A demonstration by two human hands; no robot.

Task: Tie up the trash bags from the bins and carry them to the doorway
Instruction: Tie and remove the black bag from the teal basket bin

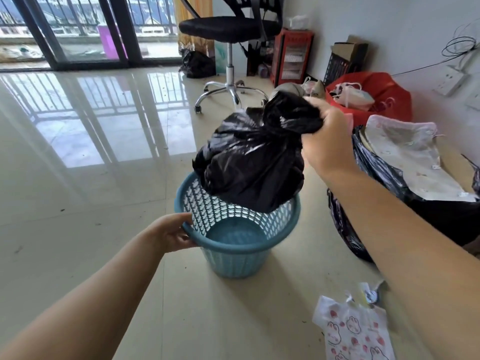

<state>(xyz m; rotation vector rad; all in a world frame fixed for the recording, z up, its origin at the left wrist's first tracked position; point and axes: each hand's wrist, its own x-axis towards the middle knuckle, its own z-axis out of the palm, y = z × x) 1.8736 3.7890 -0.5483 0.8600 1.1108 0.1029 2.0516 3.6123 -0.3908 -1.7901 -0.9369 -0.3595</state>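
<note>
A: Status?
B: Bag (pixel 249 162) at frame centre was knotted, glossy black film, lumpy. Right hand (pixel 328 141) clamped its neck, bottom just clearing the bin (pixel 233 245).
A: Left?
B: Left hand (pixel 172 233) gripped the rim; blue perforated plastic, round, tapered.
A: Remaining?
B: Carry to doorway. Another black bag (pixel 196 63) sat upper centre.

Two hands (pixel 330 136), three black bags (pixel 249 162) — one blue bin (pixel 233 255), one office chair (pixel 228 29).
</note>
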